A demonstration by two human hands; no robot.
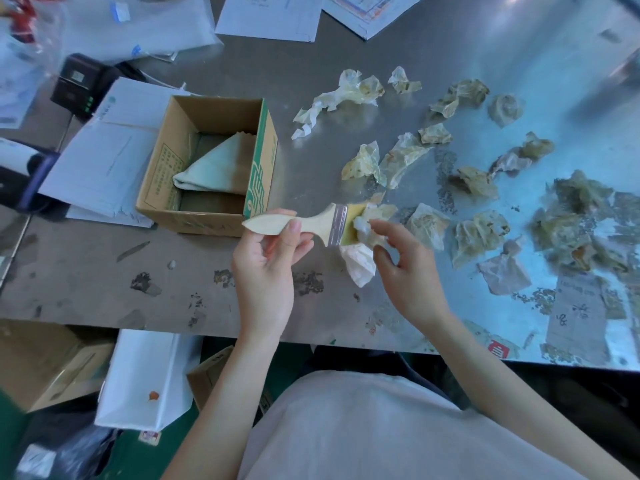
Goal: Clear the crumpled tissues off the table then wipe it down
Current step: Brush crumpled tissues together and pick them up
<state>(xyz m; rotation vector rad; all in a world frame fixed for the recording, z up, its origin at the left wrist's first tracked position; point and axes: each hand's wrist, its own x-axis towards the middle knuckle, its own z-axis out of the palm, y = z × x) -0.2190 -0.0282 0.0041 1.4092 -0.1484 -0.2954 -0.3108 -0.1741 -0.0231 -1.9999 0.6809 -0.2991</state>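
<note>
- Crumpled, yellow-stained tissues (363, 164) lie scattered over the middle and the right half of the grey metal table (242, 285); none shows in the box so far, so I judge the clearing is barely begun.
- One white crumpled tissue (360, 263), near the table's front edge, is pinched in the right hand (403, 268) between thumb and fingertips, and it touches the bristles of the brush.
- The left hand (268, 268) grips the pale wooden handle of a flat paintbrush with a silver ferrule (311, 223), bristles pointing right, held just above the surface.
- The step in hand looks like freeing or gathering that tissue at the bristles. To do it well, keep the pinch firm, draw the tissue clear of the bristles, and carry it left to the box without dragging it across the dirt.
- The open brown cardboard box with green print (207, 164) stands left of the tissues, towards the table's middle; a folded pale cloth (214, 168) lies inside, likely meant for the wiping.
- Dark crumbs and stains (311, 284) dot the front edge and the ground between the tissues; brushing may scatter them.
- White papers and envelopes (100, 161) lie under and beside the box at the left edge, and more sit along the far edge; a black device (81, 84) stands at the far left corner. These crowd the space and would hinder a full wipe.
- Printed paper scraps (581, 313) stick flat near the right front corner and may need peeling.
</note>
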